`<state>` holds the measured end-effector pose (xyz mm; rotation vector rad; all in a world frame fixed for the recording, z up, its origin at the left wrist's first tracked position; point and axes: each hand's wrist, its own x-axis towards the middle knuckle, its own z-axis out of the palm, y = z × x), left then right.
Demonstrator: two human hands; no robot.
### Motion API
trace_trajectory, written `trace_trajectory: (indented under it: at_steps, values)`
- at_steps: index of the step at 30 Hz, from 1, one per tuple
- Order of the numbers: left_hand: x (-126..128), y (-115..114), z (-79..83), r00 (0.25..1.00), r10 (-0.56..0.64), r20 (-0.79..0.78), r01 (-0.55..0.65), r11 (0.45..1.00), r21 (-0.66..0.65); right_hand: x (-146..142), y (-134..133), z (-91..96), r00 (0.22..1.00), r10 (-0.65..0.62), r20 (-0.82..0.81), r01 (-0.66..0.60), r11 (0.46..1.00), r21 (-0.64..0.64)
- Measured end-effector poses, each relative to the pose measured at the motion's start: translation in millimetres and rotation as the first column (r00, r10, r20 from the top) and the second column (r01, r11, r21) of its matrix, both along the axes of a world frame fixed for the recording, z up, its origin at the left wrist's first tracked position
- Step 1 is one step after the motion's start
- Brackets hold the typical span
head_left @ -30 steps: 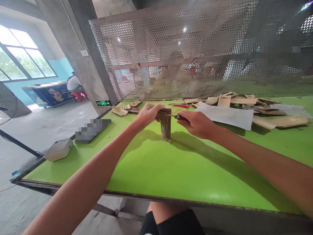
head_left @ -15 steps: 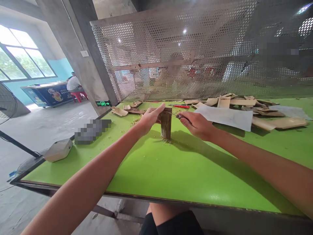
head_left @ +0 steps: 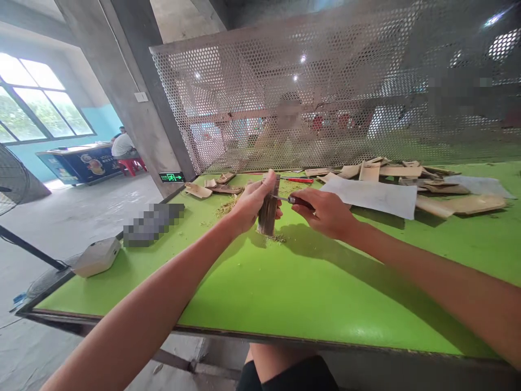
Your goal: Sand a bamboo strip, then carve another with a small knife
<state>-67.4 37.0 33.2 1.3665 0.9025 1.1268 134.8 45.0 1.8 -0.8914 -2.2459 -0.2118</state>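
Note:
My left hand (head_left: 253,203) is closed around a dark brown piece of wood or bamboo (head_left: 267,214), thumb along its upper edge and fingertips showing on its right side. The piece stands slightly tilted, its lower end close to the green tabletop. In my right hand (head_left: 325,210) is a carving tool (head_left: 300,202) with a dark handle and a thin metal shaft; its tip meets the right side of the piece. Small shavings (head_left: 277,238) lie at the foot of the piece. The tool's exact tip shape is too small to make out.
Pale and brown curved offcuts (head_left: 456,203) lie at the back right beside a white sheet (head_left: 372,195). Behind the hands rests a red-handled tool (head_left: 299,180). More offcuts (head_left: 197,190) and a white box (head_left: 96,254) are on the left. A perforated metal screen (head_left: 285,98) borders the back.
The piece has tilted, its lower end shifting left, and my left fingers now show on its right side. My right hand with the tool has moved slightly left and lower against it.

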Motion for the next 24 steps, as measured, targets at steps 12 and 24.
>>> trace_trajectory:
  at_steps: [12, 24]
  values:
    - [6.1, -8.0, -7.0, 0.992, 0.012, -0.122, 0.016, 0.973, 0.231, -6.6, -9.2, -1.6, 0.996, -0.084, -0.021, 0.086, 0.987, 0.136]
    - [12.6, -10.7, -8.0, 0.991, 0.098, -0.086, -0.078, 0.974, 0.214, -10.7, -14.6, 2.6, 0.987, -0.153, -0.052, 0.16, 0.971, 0.178]
